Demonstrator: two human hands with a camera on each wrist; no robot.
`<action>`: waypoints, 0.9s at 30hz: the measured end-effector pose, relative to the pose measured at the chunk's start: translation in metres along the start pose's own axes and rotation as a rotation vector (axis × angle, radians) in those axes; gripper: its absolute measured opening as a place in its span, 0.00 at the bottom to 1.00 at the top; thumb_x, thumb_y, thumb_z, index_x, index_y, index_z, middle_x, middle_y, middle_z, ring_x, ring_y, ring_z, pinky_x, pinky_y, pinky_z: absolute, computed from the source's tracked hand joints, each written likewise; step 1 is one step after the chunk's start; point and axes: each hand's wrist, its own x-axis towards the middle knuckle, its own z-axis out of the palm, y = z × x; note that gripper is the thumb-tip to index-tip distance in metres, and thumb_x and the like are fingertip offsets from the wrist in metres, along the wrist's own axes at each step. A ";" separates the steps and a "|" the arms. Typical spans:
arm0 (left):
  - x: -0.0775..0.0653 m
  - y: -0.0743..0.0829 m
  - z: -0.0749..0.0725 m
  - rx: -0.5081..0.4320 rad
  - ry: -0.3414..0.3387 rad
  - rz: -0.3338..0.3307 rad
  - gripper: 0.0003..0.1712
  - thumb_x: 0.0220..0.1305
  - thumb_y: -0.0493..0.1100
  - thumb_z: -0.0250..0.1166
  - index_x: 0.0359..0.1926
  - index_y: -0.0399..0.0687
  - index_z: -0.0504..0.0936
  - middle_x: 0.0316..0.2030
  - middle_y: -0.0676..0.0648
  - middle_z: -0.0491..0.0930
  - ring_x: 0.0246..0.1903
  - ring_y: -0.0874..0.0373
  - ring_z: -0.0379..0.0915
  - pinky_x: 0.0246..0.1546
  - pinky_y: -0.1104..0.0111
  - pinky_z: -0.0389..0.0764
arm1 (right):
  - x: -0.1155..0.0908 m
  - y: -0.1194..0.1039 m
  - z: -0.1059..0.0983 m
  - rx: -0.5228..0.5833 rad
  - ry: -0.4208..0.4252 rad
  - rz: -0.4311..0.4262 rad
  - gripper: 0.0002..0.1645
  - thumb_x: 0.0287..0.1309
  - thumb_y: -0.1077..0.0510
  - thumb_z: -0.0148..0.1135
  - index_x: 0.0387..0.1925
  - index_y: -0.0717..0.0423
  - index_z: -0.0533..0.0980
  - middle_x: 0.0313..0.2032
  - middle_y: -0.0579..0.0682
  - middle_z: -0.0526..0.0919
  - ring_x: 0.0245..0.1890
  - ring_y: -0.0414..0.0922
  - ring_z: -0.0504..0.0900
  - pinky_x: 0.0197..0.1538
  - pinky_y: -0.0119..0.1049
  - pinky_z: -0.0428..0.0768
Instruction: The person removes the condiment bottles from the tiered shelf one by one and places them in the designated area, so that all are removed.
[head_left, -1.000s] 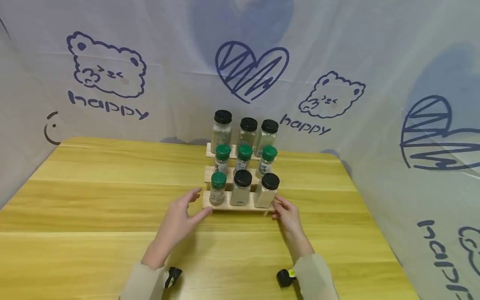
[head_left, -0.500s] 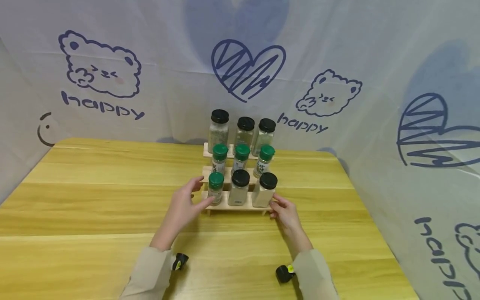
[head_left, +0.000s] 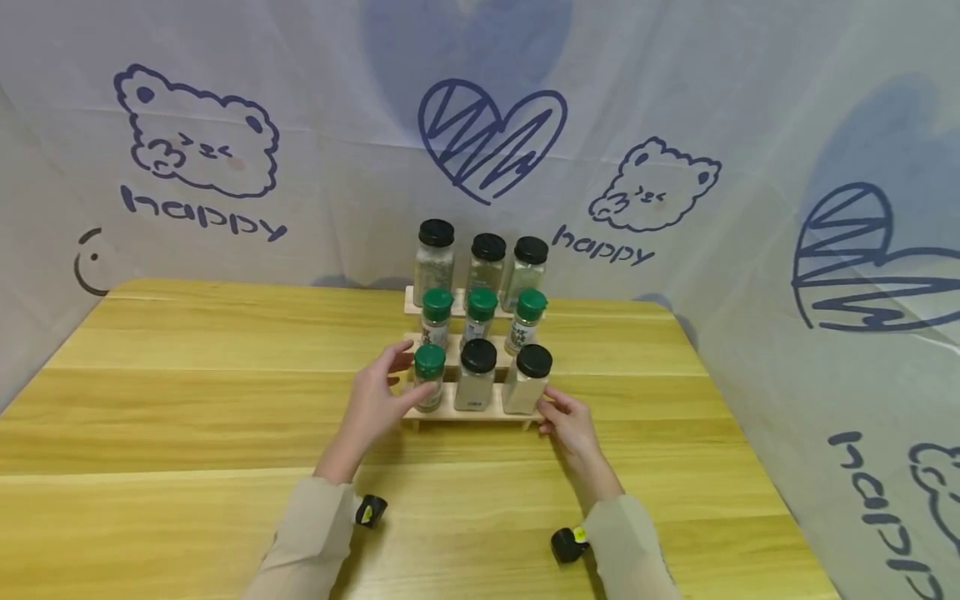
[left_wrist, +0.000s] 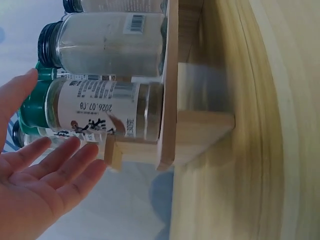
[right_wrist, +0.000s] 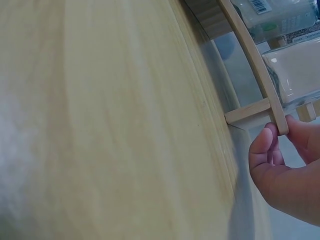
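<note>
A three-tier wooden spice rack [head_left: 491, 414] stands on the table, bearing several jars with green or black lids. My left hand [head_left: 375, 404] reaches around the green-lidded spice jar [head_left: 430, 362] at the left of the bottom tier. In the left wrist view its fingers [left_wrist: 67, 172] are spread and fairly straight, with the thumb close to the green lid. At the rack's other end, my right hand [head_left: 573, 429] pinches the tip of the bottom shelf. The right wrist view has the thumb on one side of the shelf board [right_wrist: 256, 70] and curled fingers on the other.
Behind the rack hangs a pale cloth [head_left: 337, 167] printed with bears and hearts. Black-lidded jars [head_left: 434, 267] fill the top tier, close to that cloth. The wooden table [head_left: 187, 400] extends on both sides of the rack.
My left hand has moved forward and right, from beside the rack to around the front-left green-lidded jar. The right hand keeps its pinch on the shelf end. The head view has shifted slightly.
</note>
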 end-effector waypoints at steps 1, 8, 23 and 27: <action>0.001 -0.001 0.001 -0.035 -0.003 -0.015 0.36 0.47 0.39 0.70 0.57 0.34 0.67 0.46 0.35 0.75 0.46 0.45 0.71 0.43 0.54 0.75 | 0.000 0.000 0.000 0.000 -0.002 -0.001 0.21 0.54 0.76 0.50 0.52 0.80 0.64 0.22 0.47 0.75 0.14 0.35 0.70 0.16 0.23 0.71; 0.007 -0.008 0.005 -0.225 -0.027 -0.138 0.32 0.49 0.38 0.69 0.57 0.37 0.68 0.46 0.37 0.74 0.47 0.48 0.70 0.45 0.59 0.75 | 0.000 0.001 -0.002 0.011 -0.028 0.005 0.22 0.55 0.76 0.49 0.53 0.79 0.63 0.22 0.47 0.75 0.16 0.35 0.71 0.16 0.23 0.71; 0.007 -0.017 0.015 -0.275 0.028 -0.125 0.23 0.48 0.34 0.69 0.48 0.35 0.76 0.41 0.40 0.76 0.40 0.54 0.70 0.37 0.73 0.75 | -0.003 -0.003 0.000 -0.052 -0.039 0.017 0.22 0.56 0.75 0.49 0.54 0.78 0.64 0.21 0.48 0.74 0.13 0.35 0.71 0.15 0.23 0.71; 0.008 -0.016 0.015 -0.285 0.034 -0.122 0.22 0.48 0.35 0.69 0.47 0.35 0.76 0.41 0.40 0.76 0.41 0.54 0.70 0.37 0.75 0.75 | -0.002 -0.004 -0.001 -0.067 -0.034 0.024 0.22 0.56 0.74 0.49 0.54 0.76 0.64 0.20 0.48 0.73 0.13 0.35 0.71 0.15 0.23 0.71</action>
